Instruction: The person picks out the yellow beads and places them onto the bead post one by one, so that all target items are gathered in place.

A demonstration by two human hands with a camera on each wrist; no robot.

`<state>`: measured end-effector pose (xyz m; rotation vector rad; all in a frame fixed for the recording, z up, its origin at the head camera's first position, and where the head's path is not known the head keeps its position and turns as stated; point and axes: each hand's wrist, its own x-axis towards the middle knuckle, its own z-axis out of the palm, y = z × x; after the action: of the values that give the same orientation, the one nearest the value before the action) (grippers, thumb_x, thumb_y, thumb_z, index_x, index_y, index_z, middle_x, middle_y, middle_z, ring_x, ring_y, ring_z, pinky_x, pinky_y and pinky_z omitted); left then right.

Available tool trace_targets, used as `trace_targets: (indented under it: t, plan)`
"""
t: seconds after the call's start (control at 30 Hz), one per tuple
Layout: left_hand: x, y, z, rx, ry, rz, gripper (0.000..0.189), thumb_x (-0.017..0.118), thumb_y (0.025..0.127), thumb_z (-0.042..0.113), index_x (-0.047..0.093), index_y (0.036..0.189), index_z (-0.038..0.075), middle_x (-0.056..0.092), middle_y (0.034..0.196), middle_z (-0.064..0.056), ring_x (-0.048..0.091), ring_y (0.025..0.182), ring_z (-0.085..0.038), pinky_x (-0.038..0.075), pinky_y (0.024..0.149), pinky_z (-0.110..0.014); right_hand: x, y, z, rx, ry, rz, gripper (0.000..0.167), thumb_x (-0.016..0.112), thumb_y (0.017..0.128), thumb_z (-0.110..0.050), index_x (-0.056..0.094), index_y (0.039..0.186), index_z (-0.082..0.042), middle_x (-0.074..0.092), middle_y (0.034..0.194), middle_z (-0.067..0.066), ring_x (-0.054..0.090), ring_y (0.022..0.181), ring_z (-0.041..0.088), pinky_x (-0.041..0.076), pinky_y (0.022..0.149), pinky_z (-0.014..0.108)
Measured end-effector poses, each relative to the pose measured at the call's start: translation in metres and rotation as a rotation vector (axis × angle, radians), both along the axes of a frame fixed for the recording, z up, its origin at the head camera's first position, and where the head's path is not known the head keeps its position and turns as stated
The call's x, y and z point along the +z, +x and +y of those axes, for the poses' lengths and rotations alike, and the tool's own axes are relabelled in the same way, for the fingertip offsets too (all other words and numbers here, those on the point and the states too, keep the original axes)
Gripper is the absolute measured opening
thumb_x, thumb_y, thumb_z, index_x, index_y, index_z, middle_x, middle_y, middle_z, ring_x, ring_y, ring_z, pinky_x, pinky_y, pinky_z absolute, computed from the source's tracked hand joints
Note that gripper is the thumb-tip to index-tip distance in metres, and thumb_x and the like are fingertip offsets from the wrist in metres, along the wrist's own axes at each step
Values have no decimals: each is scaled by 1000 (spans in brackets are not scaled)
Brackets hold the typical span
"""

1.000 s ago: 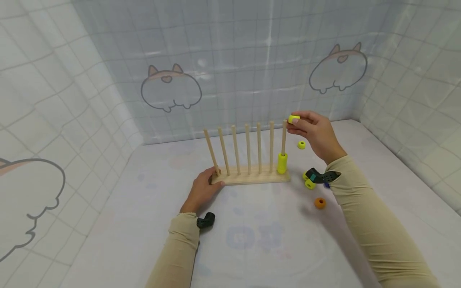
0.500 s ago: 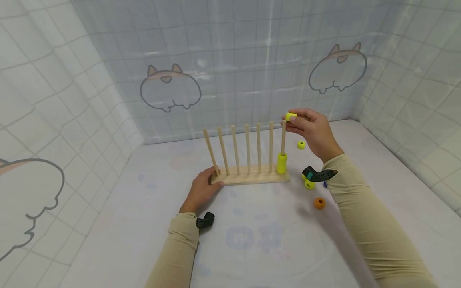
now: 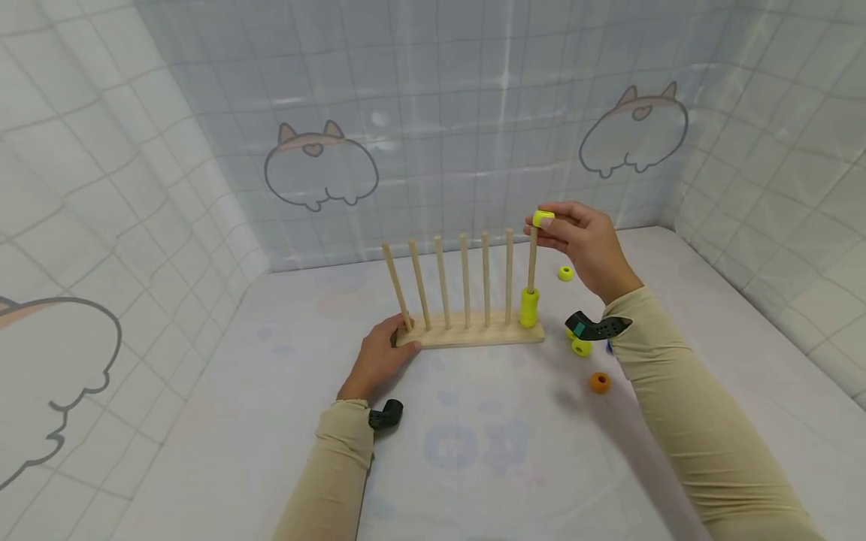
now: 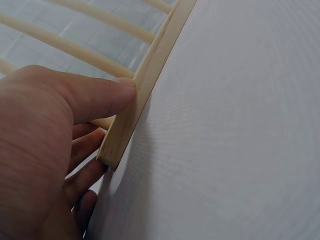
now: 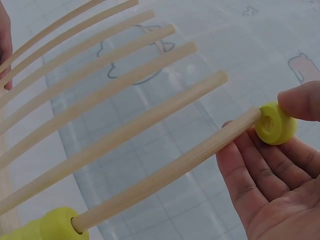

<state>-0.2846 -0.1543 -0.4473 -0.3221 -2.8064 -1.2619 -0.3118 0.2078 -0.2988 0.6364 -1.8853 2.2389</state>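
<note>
A wooden peg stand with a row of several upright rods stands on the table. My left hand grips the left end of its base; in the left wrist view the thumb presses the base's front edge, with the fingers behind. Between thumb and fingers my right hand pinches a yellow bead at the top of the rightmost rod. In the right wrist view this bead meets the rod's tip, its hole partly showing beside it. Yellow beads are stacked at the bottom of that rod.
Right of the stand lie a yellow bead, another yellow bead partly grouped under the right wrist, and an orange bead. A blue piece is mostly hidden by the sleeve. A tile-patterned sheet rises behind.
My right hand has moved slightly left and up, bringing the yellow bead from beside the rightmost rod to its top. The left hand and the stand look unmoved.
</note>
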Motion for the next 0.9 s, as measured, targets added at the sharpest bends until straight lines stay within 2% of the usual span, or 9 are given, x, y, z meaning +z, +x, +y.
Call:
trace_targets:
  t: [0.4,0.77,0.9]
  plan:
    - [0,1,1,0,-9,5,56,72,94,23,53,144,8,47,150,-17,41,139,-36,36,112,-51,0,0,-2,-7,11,7,36,71,95,-12,61,124,5,66,120,24,68,106,28,55,92,33]
    - [-1,0,0,8,-2,-2,55,72,94,24,54,143,8,46,150,-16,40,140,-35,35,113,-50,1,1,-4,-12,47,22,33,70,95,-8,62,124,4,69,117,18,68,106,27,54,93,33]
    - [-1,0,0,7,-6,-1,55,72,94,24,54,144,8,47,150,-16,40,140,-35,35,113,-50,2,2,-5,-21,78,34,32,69,95,-8,62,124,3,68,120,20,68,107,28,54,93,33]
